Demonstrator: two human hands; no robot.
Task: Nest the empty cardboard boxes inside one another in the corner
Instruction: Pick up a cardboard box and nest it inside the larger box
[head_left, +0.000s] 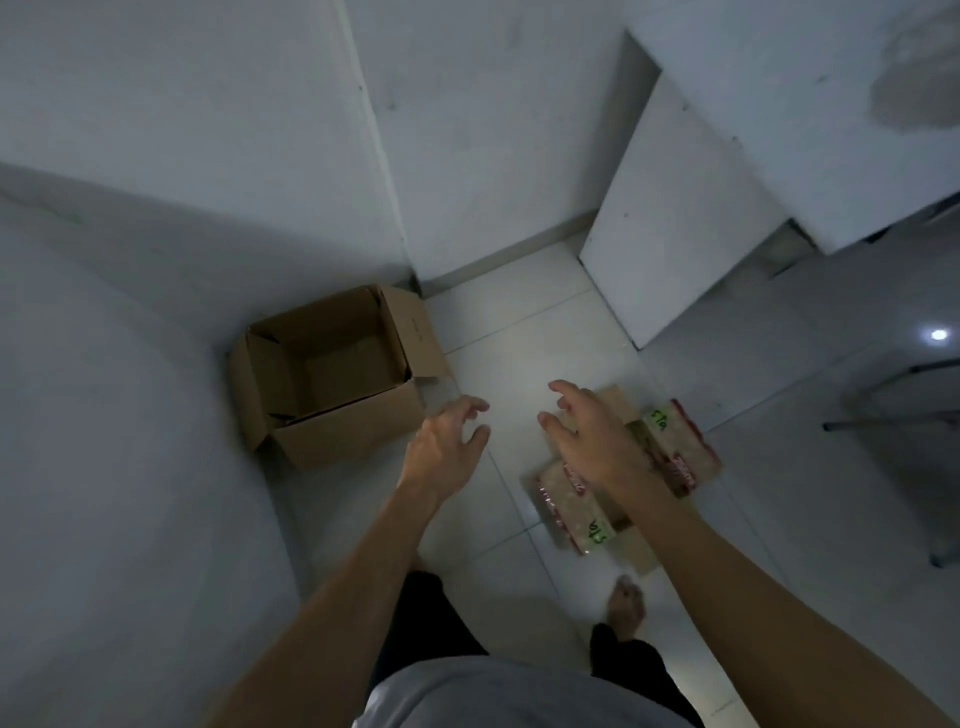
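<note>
Cardboard box (332, 369), open and empty as far as its inside shows, stands on the floor (524, 332) in the corner where the two walls meet, its top flaps folded outward. A second box (623, 475), closed or flattened, with reddish tape and green writing on it, lies on the tiles well to the right of the open one.

Left hand (447, 441) hangs in the air just beside the open box's near right corner, fingers spread and loosely curled, holding nothing. Right hand (592, 436) is above the taped box, fingers spread, also empty; contact with the cardboard cannot be confirmed from this view. A bare foot (626, 608) stands just short of the taped box.

Assessment: the step in hand appears to be picking up the taped box to carry it to the corner. Recommended practice: take it at two opposite edges, one hand each side, rather than by a flap or the tape, which may tear. Check that it is the smaller of the two before lowering. Keep the open box's flaps turned out so they do not catch, and lower the taped box level. Lighting is dim; print and tape condition are not readable.
</note>
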